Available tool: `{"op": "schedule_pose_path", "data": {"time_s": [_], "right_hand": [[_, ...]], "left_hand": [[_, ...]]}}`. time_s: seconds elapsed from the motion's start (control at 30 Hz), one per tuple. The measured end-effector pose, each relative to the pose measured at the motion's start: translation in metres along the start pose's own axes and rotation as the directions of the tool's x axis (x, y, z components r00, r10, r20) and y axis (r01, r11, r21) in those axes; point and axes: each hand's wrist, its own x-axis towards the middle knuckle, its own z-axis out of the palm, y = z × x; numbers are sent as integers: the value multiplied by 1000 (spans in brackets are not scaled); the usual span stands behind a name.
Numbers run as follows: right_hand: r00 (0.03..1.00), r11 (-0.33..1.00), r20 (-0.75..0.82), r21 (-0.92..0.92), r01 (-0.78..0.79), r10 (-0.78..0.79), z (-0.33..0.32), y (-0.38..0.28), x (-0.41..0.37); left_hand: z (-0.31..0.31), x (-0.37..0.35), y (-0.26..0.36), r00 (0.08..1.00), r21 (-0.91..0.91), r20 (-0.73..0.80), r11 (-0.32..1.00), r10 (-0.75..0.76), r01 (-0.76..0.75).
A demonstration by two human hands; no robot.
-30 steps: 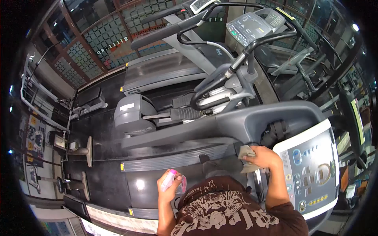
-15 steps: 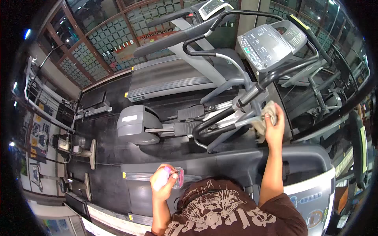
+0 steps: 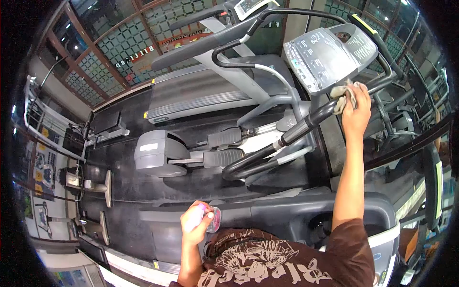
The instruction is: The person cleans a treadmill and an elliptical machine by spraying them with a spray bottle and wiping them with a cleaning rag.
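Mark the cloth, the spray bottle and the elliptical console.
cloth (image 3: 341, 91): head view, bunched fabric at its middle.
spray bottle (image 3: 213, 221): head view, clear lower body.
elliptical console (image 3: 325, 55): head view, middle of the grey panel.

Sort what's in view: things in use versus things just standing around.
In use: cloth in right hand, at the elliptical's handlebar; spray bottle in left hand.
Standing by: far treadmill, bench, wall posters.

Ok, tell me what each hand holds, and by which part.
Left hand: spray bottle, by its pink head. Right hand: cloth, bunched up, against the handlebar.
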Motion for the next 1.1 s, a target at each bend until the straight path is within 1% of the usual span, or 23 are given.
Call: {"op": "schedule_pose_path", "data": {"time_s": [0.03,0.07,0.13,0.2,0.27,0.3,0.33,0.4,0.47,0.5,0.53,0.6,0.63,0.73,0.87,0.93,0.97,1.07,1.1], "right_hand": [[999,1000,34,11,16,-16,-3,-5,-2],[1000,998,19,58,-23,22,-3,-15,-8],[997,994,64,104,32,-39,-9,-27,-17],[991,993,110,91,71,-80,-10,-40,-27],[965,975,150,101,200,-213,-4,-56,-37],[951,974,213,80,213,-226,-3,-71,-45],[932,972,278,61,227,-235,-2,-86,-54],[854,931,375,97,352,-362,23,-92,-86],[779,911,472,210,354,-412,47,-97,-130],[738,902,519,237,361,-431,58,-101,-156],[693,892,563,265,366,-451,67,-106,-177],[732,894,514,291,341,-447,83,-120,-194],[752,895,490,304,326,-440,89,-125,-198],[744,866,447,315,390,-497,91,-125,-200],[717,871,497,325,368,-488,103,-137,-208],[710,875,514,334,351,-482,114,-147,-214],[713,864,491,344,368,-500,118,-150,-216],[708,869,513,370,328,-486,127,-157,-227],[721,860,479,369,352,-500,128,-161,-227]], "left_hand": [[3,6,-1,1000,15,0,1000,9,-9],[5,11,-3,1000,33,-1,999,13,-13],[9,19,-3,999,25,31,1000,-8,7],[14,23,-4,998,0,63,1000,-28,28],[18,29,-5,995,-44,97,998,-37,42],[21,32,-5,994,-34,105,999,-3,6],[22,35,-4,993,-16,115,1000,-6,8],[24,37,2,991,21,133,1000,-16,14],[23,34,6,993,-18,117,999,-32,34],[22,32,8,994,-39,106,998,-37,42],[18,29,8,995,-22,87,999,-42,44],[9,19,8,998,13,44,999,-49,49],[4,15,6,999,46,30,999,-29,28],[-10,-5,-17,987,-37,-77,990,-138,136],[-11,-11,-21,982,-20,-88,986,-166,165],[-10,-8,-22,985,-4,-85,988,-152,152],[-9,-6,-24,986,5,-82,990,-143,144],[-6,6,-31,985,-61,-118,991,-124,118],[-6,11,-38,983,-81,-142,991,-119,108]]}}
